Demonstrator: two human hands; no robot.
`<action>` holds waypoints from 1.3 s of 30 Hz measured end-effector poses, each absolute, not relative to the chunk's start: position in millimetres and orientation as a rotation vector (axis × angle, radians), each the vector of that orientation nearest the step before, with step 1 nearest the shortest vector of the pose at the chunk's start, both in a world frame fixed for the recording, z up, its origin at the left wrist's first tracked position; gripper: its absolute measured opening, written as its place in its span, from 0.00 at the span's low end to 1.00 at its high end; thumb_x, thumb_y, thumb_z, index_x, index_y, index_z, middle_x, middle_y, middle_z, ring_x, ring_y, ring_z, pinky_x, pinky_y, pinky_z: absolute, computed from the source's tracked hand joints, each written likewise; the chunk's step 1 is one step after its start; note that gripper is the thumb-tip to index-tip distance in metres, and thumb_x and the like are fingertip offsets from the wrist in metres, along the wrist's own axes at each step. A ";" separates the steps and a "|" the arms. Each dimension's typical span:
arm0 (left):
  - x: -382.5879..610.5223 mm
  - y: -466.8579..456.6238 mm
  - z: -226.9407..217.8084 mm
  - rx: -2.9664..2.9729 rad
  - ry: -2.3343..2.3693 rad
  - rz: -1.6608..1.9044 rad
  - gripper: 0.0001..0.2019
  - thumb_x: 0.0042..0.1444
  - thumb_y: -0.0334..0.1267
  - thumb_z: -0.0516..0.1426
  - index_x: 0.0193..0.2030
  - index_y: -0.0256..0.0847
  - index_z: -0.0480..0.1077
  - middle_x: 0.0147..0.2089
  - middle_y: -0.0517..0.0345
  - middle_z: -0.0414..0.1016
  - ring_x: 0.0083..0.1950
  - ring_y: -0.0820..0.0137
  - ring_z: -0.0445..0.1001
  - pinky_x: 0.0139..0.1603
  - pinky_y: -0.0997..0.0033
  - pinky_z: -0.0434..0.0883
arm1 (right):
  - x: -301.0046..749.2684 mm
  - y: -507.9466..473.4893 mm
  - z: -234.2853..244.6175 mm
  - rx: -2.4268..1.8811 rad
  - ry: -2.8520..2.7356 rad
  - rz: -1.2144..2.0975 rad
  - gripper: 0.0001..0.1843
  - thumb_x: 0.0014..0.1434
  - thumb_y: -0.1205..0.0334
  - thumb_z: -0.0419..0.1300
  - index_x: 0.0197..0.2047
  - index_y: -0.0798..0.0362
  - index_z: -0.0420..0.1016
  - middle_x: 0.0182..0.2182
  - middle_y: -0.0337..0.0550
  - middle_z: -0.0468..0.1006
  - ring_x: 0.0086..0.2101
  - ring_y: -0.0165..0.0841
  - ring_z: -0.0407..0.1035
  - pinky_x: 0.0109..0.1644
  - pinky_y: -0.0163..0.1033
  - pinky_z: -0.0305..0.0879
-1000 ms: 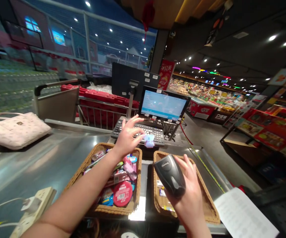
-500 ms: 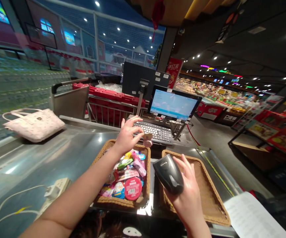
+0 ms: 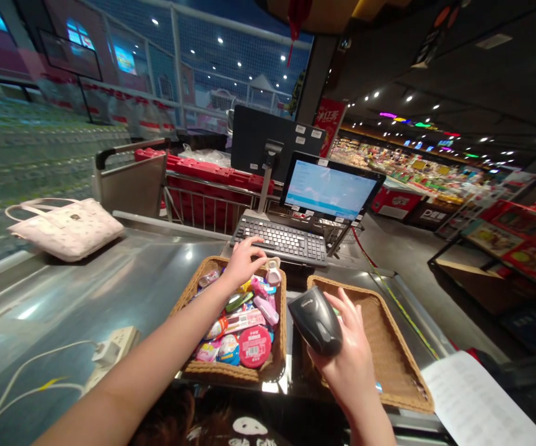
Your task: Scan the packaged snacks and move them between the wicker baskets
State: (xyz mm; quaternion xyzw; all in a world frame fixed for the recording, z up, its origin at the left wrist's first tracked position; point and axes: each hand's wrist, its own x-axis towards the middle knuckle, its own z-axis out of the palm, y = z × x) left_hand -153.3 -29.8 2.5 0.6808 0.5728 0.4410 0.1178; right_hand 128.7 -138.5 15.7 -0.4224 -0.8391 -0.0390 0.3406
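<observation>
The right hand point(image 3: 349, 365) is wrapped tight around a black scanner point(image 3: 316, 319). It looks hard, smooth and light, and its fat round body fits the palm well. Under that hand sits a stiff woven basket point(image 3: 388, 347). Further out, the left hand point(image 3: 242, 263) pinches a little pink and white toy point(image 3: 273, 271) at its fingertips, over the far rim of the full basket point(image 3: 230, 371). The toy looks light, hard, maybe slippery. Past that hand lies a keyboard point(image 3: 286, 238).
</observation>
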 end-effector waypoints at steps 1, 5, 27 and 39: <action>-152.8 -25.7 -4.3 1.968 1.685 1.275 0.07 0.55 0.37 0.59 0.28 0.41 0.75 0.60 0.53 0.70 0.64 0.57 0.66 0.70 0.41 0.52 | 129.0 -138.7 15.4 -1.104 -2.183 -0.100 0.24 0.57 0.61 0.62 0.57 0.49 0.68 0.59 0.54 0.68 0.66 0.59 0.52 0.62 0.77 0.51; -149.4 -13.5 -26.3 1.956 1.748 1.186 0.07 0.54 0.37 0.60 0.27 0.42 0.76 0.60 0.55 0.71 0.67 0.54 0.61 0.70 0.37 0.50 | 129.4 -140.2 15.8 -1.142 -2.165 -0.075 0.24 0.57 0.63 0.61 0.57 0.48 0.68 0.59 0.53 0.68 0.66 0.57 0.52 0.63 0.77 0.49; -137.9 -1.7 -72.2 2.215 1.971 0.801 0.08 0.51 0.28 0.56 0.25 0.39 0.73 0.60 0.44 0.72 0.71 0.47 0.56 0.68 0.25 0.39 | 123.6 -116.3 -2.3 -1.195 -2.239 0.175 0.24 0.51 0.68 0.60 0.53 0.53 0.74 0.61 0.57 0.68 0.67 0.57 0.51 0.65 0.76 0.45; -54.1 -15.0 -28.3 2.582 1.397 0.587 0.07 0.59 0.36 0.58 0.43 0.42 0.76 0.66 0.46 0.66 0.73 0.52 0.53 0.71 0.32 0.46 | 155.3 -110.9 -1.1 -1.230 -2.186 0.244 0.26 0.50 0.68 0.60 0.55 0.53 0.72 0.60 0.56 0.69 0.67 0.56 0.53 0.66 0.73 0.48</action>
